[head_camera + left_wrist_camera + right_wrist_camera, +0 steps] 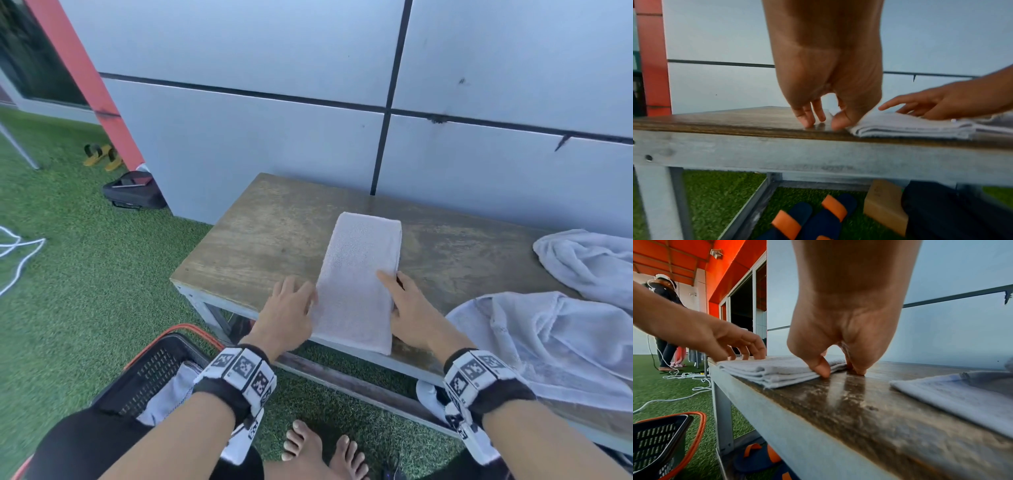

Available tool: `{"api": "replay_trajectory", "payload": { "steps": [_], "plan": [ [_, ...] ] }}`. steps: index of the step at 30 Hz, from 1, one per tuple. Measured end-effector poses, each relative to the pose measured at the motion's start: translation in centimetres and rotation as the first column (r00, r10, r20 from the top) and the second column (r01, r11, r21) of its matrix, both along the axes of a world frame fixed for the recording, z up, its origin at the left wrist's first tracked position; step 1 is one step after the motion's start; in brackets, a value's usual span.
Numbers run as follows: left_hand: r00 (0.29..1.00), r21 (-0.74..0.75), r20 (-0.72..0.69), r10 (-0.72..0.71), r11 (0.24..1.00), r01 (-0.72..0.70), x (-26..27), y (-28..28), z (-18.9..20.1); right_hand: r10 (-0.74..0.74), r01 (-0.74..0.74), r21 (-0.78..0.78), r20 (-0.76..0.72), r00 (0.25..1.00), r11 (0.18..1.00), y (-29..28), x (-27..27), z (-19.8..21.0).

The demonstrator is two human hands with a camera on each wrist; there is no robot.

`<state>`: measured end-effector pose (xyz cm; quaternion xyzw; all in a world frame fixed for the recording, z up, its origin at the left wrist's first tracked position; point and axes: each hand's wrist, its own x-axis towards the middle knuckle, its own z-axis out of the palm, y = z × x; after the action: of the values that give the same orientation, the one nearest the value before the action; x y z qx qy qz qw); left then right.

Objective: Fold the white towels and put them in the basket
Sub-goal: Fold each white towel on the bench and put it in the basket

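Note:
A white towel (pixel 359 281) folded into a long narrow strip lies on the wooden bench (pixel 257 240), reaching its front edge. My left hand (pixel 291 308) sits at the strip's left edge, fingertips (pixel 807 123) on the bare wood and thumb against the towel (pixel 910 126). My right hand (pixel 407 301) is at the right edge, with straight fingers lying on top and the thumb tip (pixel 823 369) at the towel's (pixel 777 369) side. The black basket (pixel 154 370) with an orange rim stands on the grass at lower left, with white cloth in it.
Two unfolded white towels (pixel 548 342) (pixel 589 260) lie on the bench's right part. A grey wall backs the bench. Under it are orange-strapped sandals (pixel 807 216) and a wooden block (pixel 884 204). My bare feet (pixel 318 448), a black bag (pixel 133 192) and a white cord (pixel 20 253) are on the grass.

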<state>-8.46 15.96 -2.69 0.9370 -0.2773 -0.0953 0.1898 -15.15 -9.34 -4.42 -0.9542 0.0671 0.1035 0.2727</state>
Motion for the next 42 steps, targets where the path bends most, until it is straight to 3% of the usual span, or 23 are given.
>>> {"api": "replay_trajectory", "payload": {
  "steps": [4,6,11,15,18,20,25,28,30,35,39,42],
  "plan": [
    [0.973,0.254,0.126,-0.192,0.955,0.156,-0.8,1.1,-1.7,0.059,-0.058,-0.007,0.016,0.998,0.998,0.3,-1.6,-0.5],
    [0.96,0.241,0.208,-0.189,0.961,0.137,-0.9,0.9,-2.0,0.057,-0.057,0.018,-0.035,0.998,0.998,0.3,-2.4,-0.3],
    [0.972,0.022,0.153,-0.177,0.984,0.176,-0.1,0.9,-2.3,0.127,-0.124,0.025,-0.13,0.983,0.992,0.4,-3.9,1.1],
    [0.989,-0.288,0.051,-0.141,0.946,0.15,1.0,0.9,-2.4,0.188,-0.192,-0.017,-0.139,0.972,0.981,0.6,-4.6,0.9],
    [0.99,-0.35,-0.014,-0.141,0.928,0.127,1.1,0.1,-1.2,0.135,-0.135,-0.016,0.003,0.991,0.991,1.2,-5.1,0.6],
    [0.987,-0.414,-0.095,-0.131,0.907,0.081,0.5,-0.4,0.2,0.1,-0.106,0.068,0.091,0.991,0.992,1.5,-5.1,0.8],
    [0.948,-0.636,-0.293,-0.123,0.765,-0.098,-0.9,-0.4,2.2,-0.015,-0.058,0.237,0.294,0.956,0.97,1.9,-4.7,2.8],
    [0.912,-0.57,-0.336,-0.234,0.822,0.001,-0.7,0.1,1.6,-0.152,0.007,0.433,0.301,0.942,0.901,2.0,-4.4,3.8],
    [0.916,-0.483,-0.332,-0.224,0.875,0.038,-0.4,0.0,0.6,-0.178,0.018,0.467,0.302,0.937,0.884,2.0,-4.2,4.1],
    [0.902,-0.496,-0.422,-0.09,0.856,-0.146,0.3,-0.7,0.3,-0.23,0.082,0.485,0.255,0.939,0.871,2.3,-3.5,3.8],
    [0.931,-0.343,-0.365,0.012,0.928,-0.147,0.7,-1.8,0.0,-0.279,0.199,0.416,0.141,0.95,0.887,2.2,-2.8,3.0],
    [0.935,-0.318,-0.342,0.096,0.924,-0.211,0.9,-2.5,-0.6,-0.319,0.264,0.412,0.071,0.945,0.872,1.9,-2.3,2.1]
  ]
}}
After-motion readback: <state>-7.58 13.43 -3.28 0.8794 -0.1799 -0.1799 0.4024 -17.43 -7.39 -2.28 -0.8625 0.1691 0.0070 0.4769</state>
